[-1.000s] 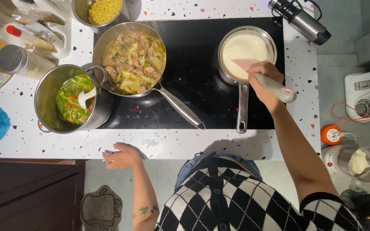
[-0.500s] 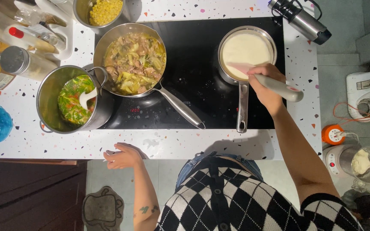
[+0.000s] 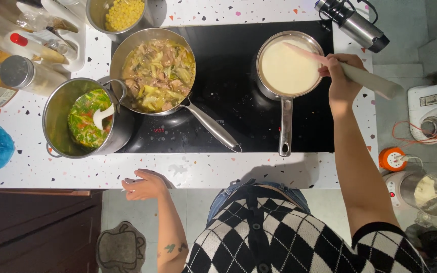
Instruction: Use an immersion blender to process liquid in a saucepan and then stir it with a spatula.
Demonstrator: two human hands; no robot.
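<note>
Spatula (image 3: 350, 71) sits clenched in my right hand (image 3: 341, 76), its tip in the saucepan (image 3: 289, 63) of pale sauce. My left hand (image 3: 145, 186) rests on the counter edge (image 3: 218, 172), fingers loose, holding nothing.

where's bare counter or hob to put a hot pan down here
Bare hob lies between the frying pan's handle and the saucepan. The speckled counter's front strip, right of the left hand, is free too. The far left is crowded: stockpot, jars, corn bowl.

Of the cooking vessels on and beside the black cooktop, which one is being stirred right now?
The small saucepan of pale creamy liquid, on the cooktop's right side. The right hand holds a spatula in it; the stew pan and soup pot are untouched.
</note>
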